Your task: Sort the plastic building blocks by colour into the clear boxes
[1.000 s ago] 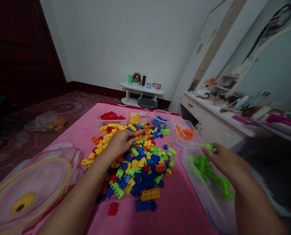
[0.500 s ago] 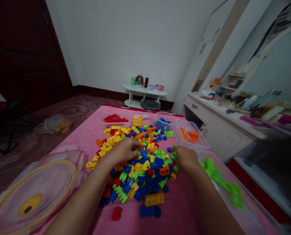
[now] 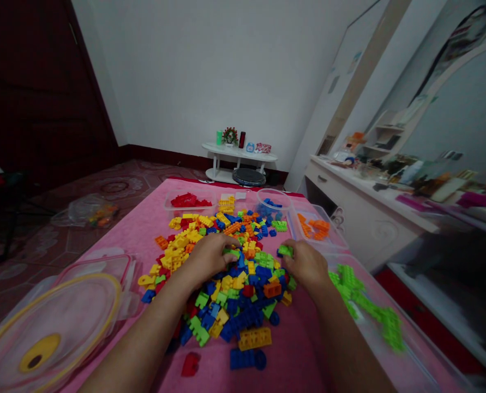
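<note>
A large mixed pile of toy building blocks (image 3: 226, 281) in yellow, blue, green, red and orange covers the middle of the pink cloth. My left hand (image 3: 212, 254) is over the pile's centre, its thumb and fingers closed on a light green building block (image 3: 232, 252). At the pile's right edge, my right hand (image 3: 308, 265) pinches another green building block (image 3: 286, 250). Below the pile lie a yellow block (image 3: 255, 338), a blue block with a round end (image 3: 243, 358) and a red block (image 3: 190, 364).
Clear containers line the far side: one with red blocks (image 3: 166, 206), a round tub with blue ones (image 3: 286, 198), and one with orange pieces (image 3: 339, 237). A clear bin (image 3: 426, 371) with green blocks stands right. Transparent lids (image 3: 79, 316) lie left on the pink cloth (image 3: 295, 349).
My right hand has lifted its green block slightly up and left, off the pile's edge. A light green block now shows between my left fingers. The whole view has shifted a little.
</note>
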`<state>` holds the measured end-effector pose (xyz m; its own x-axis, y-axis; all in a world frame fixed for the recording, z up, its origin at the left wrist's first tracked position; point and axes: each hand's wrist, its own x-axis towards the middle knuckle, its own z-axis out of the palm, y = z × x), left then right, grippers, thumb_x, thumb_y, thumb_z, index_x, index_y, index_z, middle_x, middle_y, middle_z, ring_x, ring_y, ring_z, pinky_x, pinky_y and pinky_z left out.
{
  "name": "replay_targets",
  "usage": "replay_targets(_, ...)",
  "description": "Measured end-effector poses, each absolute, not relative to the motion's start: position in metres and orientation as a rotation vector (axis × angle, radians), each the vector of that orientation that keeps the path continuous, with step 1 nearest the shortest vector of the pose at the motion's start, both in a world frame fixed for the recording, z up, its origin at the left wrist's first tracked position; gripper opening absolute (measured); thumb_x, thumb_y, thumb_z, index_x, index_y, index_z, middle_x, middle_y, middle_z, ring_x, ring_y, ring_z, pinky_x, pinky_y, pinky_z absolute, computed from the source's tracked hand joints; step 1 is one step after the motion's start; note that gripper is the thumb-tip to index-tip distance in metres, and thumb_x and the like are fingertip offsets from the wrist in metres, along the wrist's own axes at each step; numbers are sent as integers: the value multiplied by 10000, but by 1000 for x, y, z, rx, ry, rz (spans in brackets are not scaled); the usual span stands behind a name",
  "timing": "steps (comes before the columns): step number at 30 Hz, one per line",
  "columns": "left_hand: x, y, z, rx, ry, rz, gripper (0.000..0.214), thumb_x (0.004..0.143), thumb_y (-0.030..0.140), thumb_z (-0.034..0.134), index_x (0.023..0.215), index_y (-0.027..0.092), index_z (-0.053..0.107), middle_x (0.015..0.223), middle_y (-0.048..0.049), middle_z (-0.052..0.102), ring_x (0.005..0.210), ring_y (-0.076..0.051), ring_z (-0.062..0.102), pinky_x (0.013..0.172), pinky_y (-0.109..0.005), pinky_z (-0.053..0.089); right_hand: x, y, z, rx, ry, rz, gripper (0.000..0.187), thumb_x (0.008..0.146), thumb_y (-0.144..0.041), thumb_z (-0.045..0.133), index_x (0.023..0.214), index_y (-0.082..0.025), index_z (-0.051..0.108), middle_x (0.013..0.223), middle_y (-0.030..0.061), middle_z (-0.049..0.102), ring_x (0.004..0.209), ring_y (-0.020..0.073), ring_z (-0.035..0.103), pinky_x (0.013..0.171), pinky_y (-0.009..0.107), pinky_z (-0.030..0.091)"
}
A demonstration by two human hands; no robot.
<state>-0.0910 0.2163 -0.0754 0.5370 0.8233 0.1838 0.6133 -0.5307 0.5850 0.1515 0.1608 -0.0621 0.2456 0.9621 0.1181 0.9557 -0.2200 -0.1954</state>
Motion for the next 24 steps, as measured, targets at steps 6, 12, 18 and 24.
replay_targets(6, -82, 214, -71, 1697, 989, 792, 379, 777, 323, 543, 1091, 134, 636, 888, -71, 691, 712, -182, 629, 590, -271, 492, 112, 156, -60, -1265, -999, 888, 365, 658, -310, 625, 1008, -219, 585, 804, -2, 589, 672, 139, 560, 545, 254, 469)
replay_targets(12, -83, 214, -67, 1549, 945, 855, 342, 761, 315, 560, 1017, 109, 655, 835, -62, 672, 642, -146, 601, 536, -237, 472, 82, 152, -71, -805, -497, 1579, 244, 688, -333, 609, 878, -206, 523, 698, -9, 580, 555, 114, 537, 442, 229, 458)
replay_targets(18, -87, 215, -62, 1577, 968, 948, 326, 724, 316, 617, 961, 100, 671, 825, -73, 687, 705, -154, 614, 601, -236, 477, 74, 154, -79, -963, -561, 1575, 185, 715, -268, 616, 833, -179, 506, 573, -47, 521, 379, 37, 371, 342, 146, 307)
replay_targets(24, -79, 209, -59, 1503, 874, 932, 430, 704, 261, 652, 1100, 99, 610, 946, -108, 701, 798, -188, 663, 717, -286, 527, 68, 146, -68, -903, -805, 1573, 433, 762, -306, 584, 1169, -206, 478, 718, 4, 618, 451, 82, 500, 394, 195, 433)
